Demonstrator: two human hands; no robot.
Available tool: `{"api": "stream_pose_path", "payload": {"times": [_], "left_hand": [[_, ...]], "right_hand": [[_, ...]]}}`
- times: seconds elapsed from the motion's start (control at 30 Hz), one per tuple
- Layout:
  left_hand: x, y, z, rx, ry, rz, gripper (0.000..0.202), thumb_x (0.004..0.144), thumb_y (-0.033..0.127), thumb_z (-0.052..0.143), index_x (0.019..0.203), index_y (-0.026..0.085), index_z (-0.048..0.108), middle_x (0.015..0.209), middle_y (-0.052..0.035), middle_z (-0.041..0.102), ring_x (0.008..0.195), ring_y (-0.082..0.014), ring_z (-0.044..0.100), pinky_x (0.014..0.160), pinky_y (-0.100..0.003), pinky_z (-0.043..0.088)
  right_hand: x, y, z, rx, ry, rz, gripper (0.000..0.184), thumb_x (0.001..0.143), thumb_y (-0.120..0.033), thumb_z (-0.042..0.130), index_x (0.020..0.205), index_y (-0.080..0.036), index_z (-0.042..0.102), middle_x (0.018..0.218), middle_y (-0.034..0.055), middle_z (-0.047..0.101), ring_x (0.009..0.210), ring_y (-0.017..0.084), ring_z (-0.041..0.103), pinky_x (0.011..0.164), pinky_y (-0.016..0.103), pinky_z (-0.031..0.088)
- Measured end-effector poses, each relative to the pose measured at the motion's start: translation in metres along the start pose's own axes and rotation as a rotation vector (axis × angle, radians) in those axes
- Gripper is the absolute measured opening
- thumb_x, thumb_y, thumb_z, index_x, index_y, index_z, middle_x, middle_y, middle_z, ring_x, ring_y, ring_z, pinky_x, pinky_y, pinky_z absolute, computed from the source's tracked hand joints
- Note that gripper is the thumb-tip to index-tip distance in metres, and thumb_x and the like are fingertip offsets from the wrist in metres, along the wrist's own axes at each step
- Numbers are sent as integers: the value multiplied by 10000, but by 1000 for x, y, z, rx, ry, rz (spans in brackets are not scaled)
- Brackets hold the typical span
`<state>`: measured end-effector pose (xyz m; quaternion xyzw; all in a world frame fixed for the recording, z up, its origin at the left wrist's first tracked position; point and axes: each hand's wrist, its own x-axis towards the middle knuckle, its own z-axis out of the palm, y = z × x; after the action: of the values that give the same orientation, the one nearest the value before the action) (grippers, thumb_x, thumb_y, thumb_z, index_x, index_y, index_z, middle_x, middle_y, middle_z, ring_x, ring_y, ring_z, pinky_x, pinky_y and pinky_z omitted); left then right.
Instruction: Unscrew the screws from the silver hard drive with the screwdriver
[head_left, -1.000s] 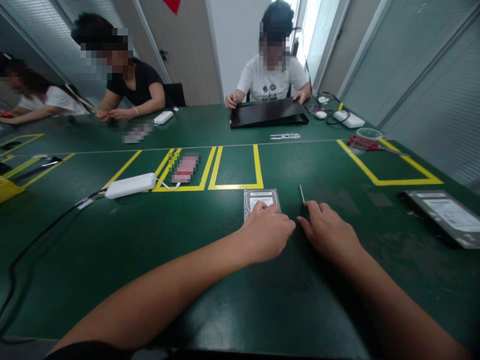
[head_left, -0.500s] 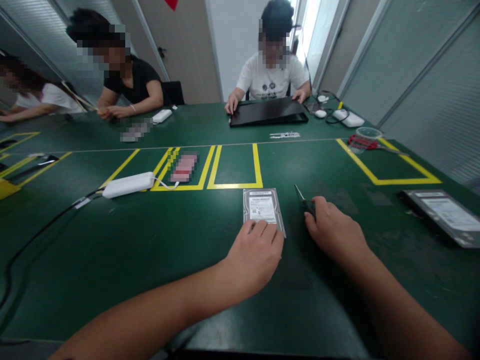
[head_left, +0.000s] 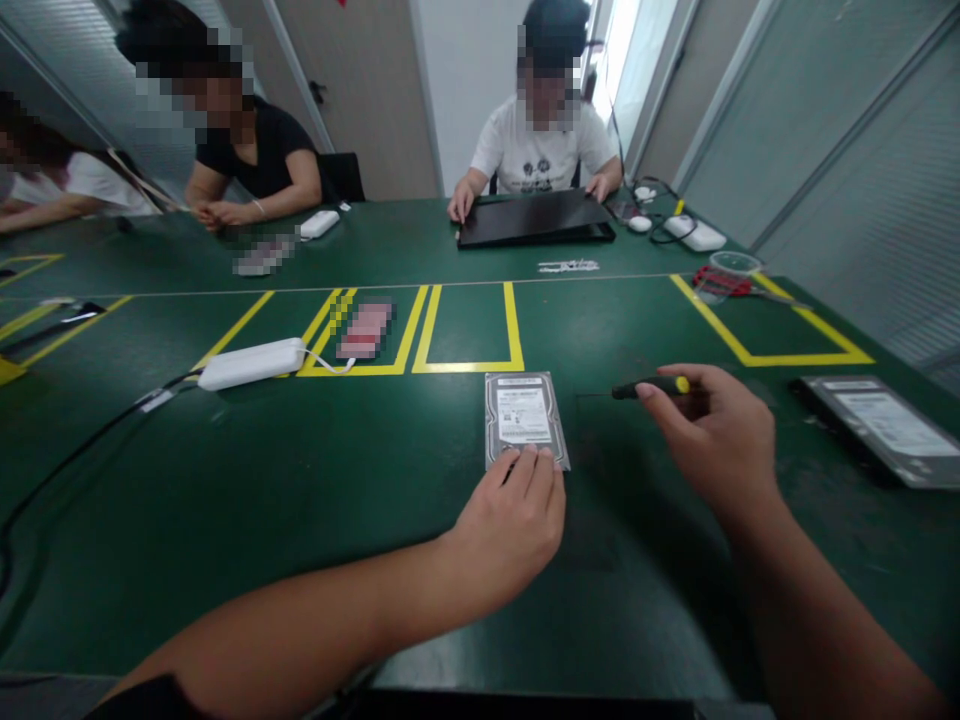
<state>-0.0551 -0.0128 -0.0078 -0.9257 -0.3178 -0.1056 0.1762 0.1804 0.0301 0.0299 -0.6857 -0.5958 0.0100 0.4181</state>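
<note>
A silver hard drive (head_left: 523,412) with a white label lies flat on the green table in front of me. My left hand (head_left: 517,510) grips its near edge, the fingers bent over it and the thumb hidden. To the right of the drive, my right hand (head_left: 712,430) holds a screwdriver (head_left: 645,387) between thumb and fingers. Its black handle has a yellow end, and the thin shaft points left toward the drive without touching it.
Another hard drive (head_left: 889,425) lies at the right. A white power strip (head_left: 253,364) with a black cable is at the left, near a phone (head_left: 365,330). Red-handled pliers and a clear round container (head_left: 733,264) sit at back right. Across the table, a person handles a black panel (head_left: 536,218).
My right hand has turned and moved right, so the screwdriver now lies nearly level with its handle exposed. My left hand stays on the hard drive.
</note>
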Motion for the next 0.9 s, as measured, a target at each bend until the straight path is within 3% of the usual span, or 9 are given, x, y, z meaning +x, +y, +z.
{"api": "stream_pose_path", "payload": {"times": [0.17, 0.37, 0.53, 0.73, 0.9], "left_hand": [[-1, -3, 0, -17, -10, 28, 404, 985, 192, 417, 1323, 28, 564, 1310, -199, 599, 1219, -297, 562, 1011, -421, 454], [-4, -5, 1, -37, -10, 38, 424, 975, 202, 436, 1342, 19, 549, 1331, -205, 585, 1241, -313, 547, 1019, -429, 450], [-5, -5, 5, -39, 12, 48, 432, 965, 207, 457, 1341, 15, 547, 1345, -216, 576, 1243, -320, 548, 1023, -441, 447], [-4, -6, 6, -66, 25, 42, 435, 952, 224, 478, 1339, 39, 551, 1332, -208, 587, 1232, -315, 557, 1019, -439, 453], [-4, -8, 3, -90, 27, 41, 443, 937, 226, 480, 1340, 55, 550, 1344, -204, 579, 1219, -318, 566, 1009, -446, 464]], "right_hand": [[-4, -8, -5, 308, 74, 41, 401, 854, -488, 668, 1070, -151, 675, 740, 13, 588, 582, 96, 492, 526, 220, 389], [-13, -20, -4, 514, 125, -63, 312, 975, -422, 544, 1112, -148, 596, 933, 58, 663, 662, 93, 555, 584, 221, 448], [-23, -29, -4, 519, 79, -138, 258, 1014, -385, 474, 1111, -162, 559, 914, 44, 674, 636, 86, 552, 565, 217, 454], [-30, -26, -1, 432, -16, -171, 261, 999, -399, 491, 1137, -189, 563, 935, 34, 668, 764, 119, 603, 643, 251, 476], [-32, -25, 1, 454, -60, -170, 255, 993, -393, 503, 1147, -196, 555, 942, 27, 668, 757, 112, 605, 653, 247, 483]]}}
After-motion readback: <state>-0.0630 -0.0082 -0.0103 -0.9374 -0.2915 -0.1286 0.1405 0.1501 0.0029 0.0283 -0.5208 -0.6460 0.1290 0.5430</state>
